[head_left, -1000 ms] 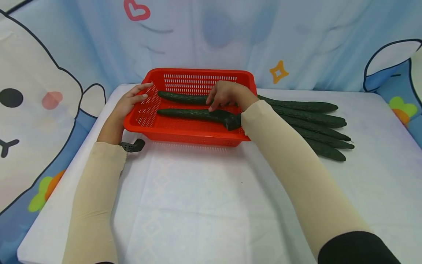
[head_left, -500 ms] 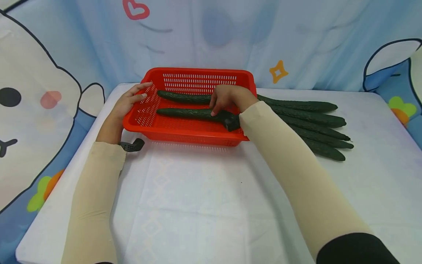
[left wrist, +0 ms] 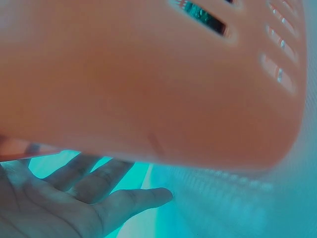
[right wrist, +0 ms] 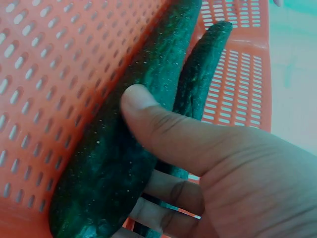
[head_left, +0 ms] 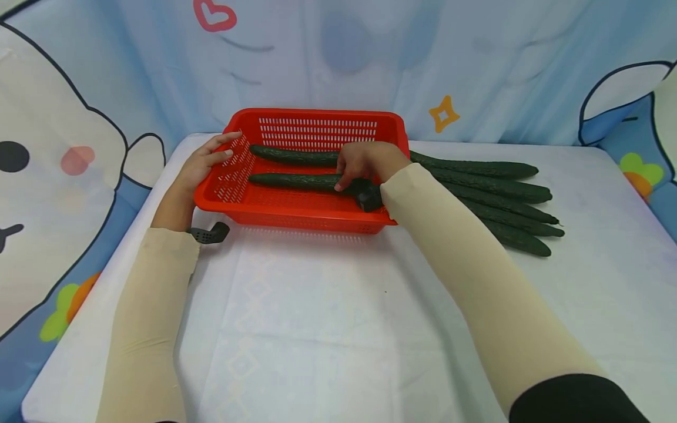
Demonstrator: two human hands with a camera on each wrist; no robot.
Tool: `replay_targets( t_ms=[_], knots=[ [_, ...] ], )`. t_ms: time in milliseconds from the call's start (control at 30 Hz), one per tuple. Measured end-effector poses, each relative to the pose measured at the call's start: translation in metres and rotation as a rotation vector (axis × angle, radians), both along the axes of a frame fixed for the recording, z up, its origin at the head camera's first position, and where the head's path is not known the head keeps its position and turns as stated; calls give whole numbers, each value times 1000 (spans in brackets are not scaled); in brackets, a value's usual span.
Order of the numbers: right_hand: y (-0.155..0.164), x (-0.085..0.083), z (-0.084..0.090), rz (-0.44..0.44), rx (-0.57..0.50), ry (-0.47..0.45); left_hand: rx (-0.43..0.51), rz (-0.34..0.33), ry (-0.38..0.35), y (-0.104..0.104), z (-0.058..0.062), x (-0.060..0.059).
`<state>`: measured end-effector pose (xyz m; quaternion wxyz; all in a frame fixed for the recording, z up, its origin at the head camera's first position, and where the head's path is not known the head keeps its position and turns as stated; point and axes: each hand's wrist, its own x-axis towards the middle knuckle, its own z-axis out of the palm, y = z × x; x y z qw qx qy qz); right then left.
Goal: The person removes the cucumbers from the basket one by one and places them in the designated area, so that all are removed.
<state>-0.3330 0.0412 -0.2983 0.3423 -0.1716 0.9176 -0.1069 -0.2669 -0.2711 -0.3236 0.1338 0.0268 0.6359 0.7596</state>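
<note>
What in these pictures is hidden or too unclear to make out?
- Head view: the right hand and its beige sleeve cover the right ends of both dark green cucumbers in the red slotted plastic basket.
- Left wrist view: the basket's wall fills the frame, blurred; the left hand is cut off by the edge.
- Head view: the loose cucumbers overlap, so their count is unsure.

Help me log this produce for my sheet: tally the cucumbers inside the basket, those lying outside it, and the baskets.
Cucumbers in the red basket: 2, the near cucumber gripped by the right hand and the far cucumber
Loose cucumbers on the table: 5
Red baskets: 1
Total: 8
</note>
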Motion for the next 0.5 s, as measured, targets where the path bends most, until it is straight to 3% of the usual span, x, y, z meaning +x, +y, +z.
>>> replay_targets(
  t_ms=[500],
  knots=[
    [-5,2,0,50,66,27,16,-1,1,-3,-1,0]
  ],
)
